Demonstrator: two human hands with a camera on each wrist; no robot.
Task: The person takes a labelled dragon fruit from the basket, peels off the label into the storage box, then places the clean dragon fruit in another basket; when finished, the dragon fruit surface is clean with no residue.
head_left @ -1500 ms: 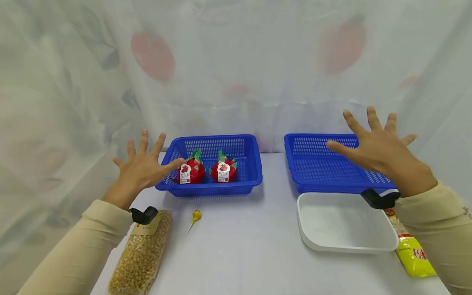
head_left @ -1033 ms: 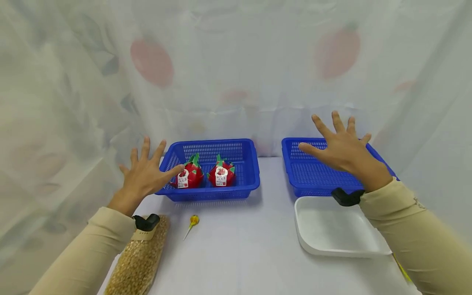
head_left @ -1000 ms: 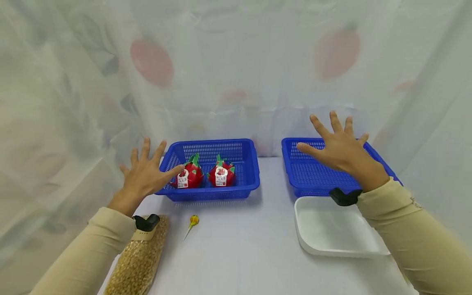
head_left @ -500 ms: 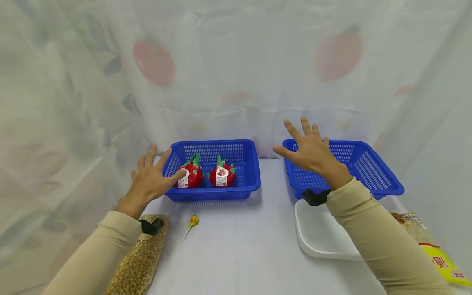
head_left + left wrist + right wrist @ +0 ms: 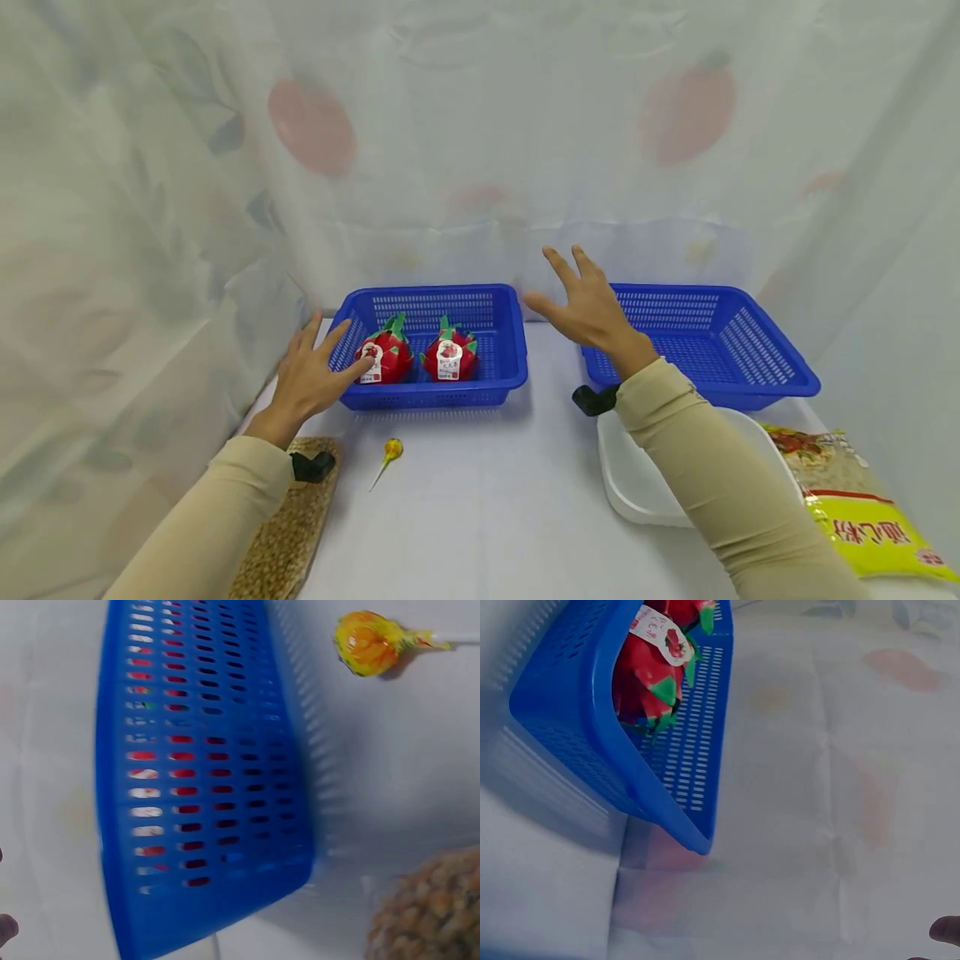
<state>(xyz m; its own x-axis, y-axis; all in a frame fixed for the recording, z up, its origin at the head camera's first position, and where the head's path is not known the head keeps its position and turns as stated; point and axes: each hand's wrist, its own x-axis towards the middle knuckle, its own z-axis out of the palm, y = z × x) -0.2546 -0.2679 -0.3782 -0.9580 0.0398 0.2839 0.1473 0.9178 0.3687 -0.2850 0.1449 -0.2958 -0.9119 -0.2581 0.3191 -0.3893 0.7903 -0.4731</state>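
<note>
In the head view my left hand [image 5: 311, 377] hovers at the left end of the left blue basket [image 5: 517, 350], fingers spread and its thumb in front of one dragon fruit. Two red dragon fruits with green tips and white labels sit in that basket: the left dragon fruit [image 5: 395, 358] and the right dragon fruit [image 5: 459, 360]. My right hand [image 5: 592, 312] is in the air between the two baskets, fingers extended, holding nothing. The right blue basket [image 5: 765, 342] lies behind my right wrist. In the right wrist view the labelled dragon fruit [image 5: 641, 671] shows over the basket rim.
A yellow lollipop [image 5: 392, 450] lies before the left basket. A bag of grains [image 5: 288, 525] is partly under my left forearm. A white tray [image 5: 615, 475] stands below my right forearm, with a yellow food packet [image 5: 862, 517] beside it. A printed curtain [image 5: 480, 125] hangs behind.
My right hand has moved left from over the right basket to the gap between the baskets. My left hand has shifted slightly right and down. Baskets and fruits stay where they were.
</note>
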